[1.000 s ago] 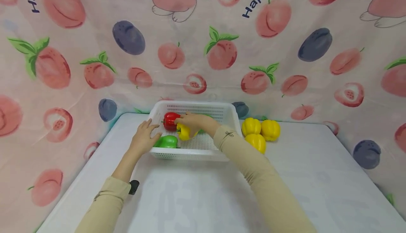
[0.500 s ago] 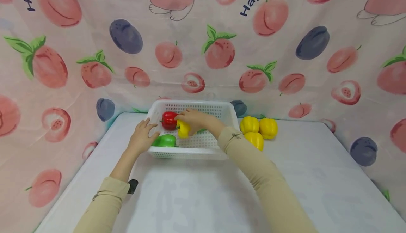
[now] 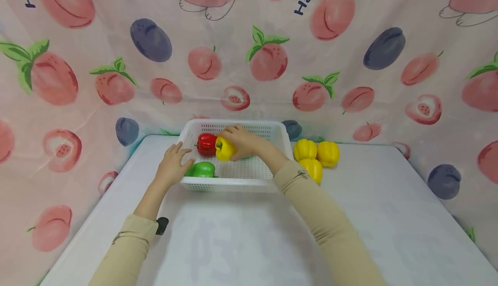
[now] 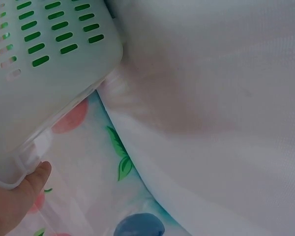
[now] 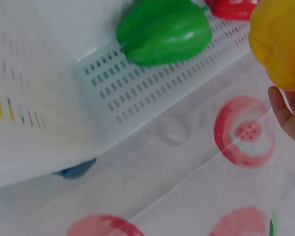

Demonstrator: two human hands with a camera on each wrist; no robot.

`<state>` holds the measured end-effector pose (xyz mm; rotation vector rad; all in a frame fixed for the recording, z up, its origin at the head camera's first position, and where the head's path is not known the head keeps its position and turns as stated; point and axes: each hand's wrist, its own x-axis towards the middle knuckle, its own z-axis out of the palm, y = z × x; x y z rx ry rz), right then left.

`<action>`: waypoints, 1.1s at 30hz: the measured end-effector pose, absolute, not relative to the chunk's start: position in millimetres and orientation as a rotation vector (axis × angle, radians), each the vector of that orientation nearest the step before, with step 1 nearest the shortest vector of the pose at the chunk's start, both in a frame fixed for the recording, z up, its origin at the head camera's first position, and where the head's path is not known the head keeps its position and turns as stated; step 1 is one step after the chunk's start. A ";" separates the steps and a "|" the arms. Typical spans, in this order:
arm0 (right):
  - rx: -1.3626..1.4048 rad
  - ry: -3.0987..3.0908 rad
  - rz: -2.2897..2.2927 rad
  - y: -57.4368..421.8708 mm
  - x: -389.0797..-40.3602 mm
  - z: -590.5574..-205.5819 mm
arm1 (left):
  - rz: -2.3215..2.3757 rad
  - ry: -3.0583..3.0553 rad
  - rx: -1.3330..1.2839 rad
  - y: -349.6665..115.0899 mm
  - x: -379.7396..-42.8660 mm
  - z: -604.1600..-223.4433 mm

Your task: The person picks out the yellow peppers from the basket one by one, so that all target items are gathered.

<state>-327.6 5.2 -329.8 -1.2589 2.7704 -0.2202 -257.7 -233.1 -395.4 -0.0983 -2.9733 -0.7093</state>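
In the head view a white perforated basket holds a red bell pepper and a green bell pepper. My right hand grips a yellow bell pepper over the basket, its stem facing left. In the right wrist view, fingertips press against that yellow pepper's underside. Another green bell pepper lies in the basket there; in the head view my right hand mostly hides it. My left hand rests at the basket's left rim, fingers extended and thumb spread.
Three yellow bell peppers sit together on the white table, just right of the basket. A fruit-printed cloth hangs behind the table and at its sides. A small black object shows by the left cuff.
My right hand has raised the yellow bell pepper a little from low in the basket. The left hand stays at the basket's left rim. The head view has shifted slightly.
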 end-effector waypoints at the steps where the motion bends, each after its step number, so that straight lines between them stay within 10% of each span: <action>1: -1.241 2.775 -0.250 6.7 -326.4 -328.9 | -0.713 -2.973 -0.101 -232.7 -257.7 -395.1; 33: -1.251 3.021 -0.711 69.9 -283.9 -317.7 | -0.733 -2.979 -0.092 -231.5 -256.8 -392.6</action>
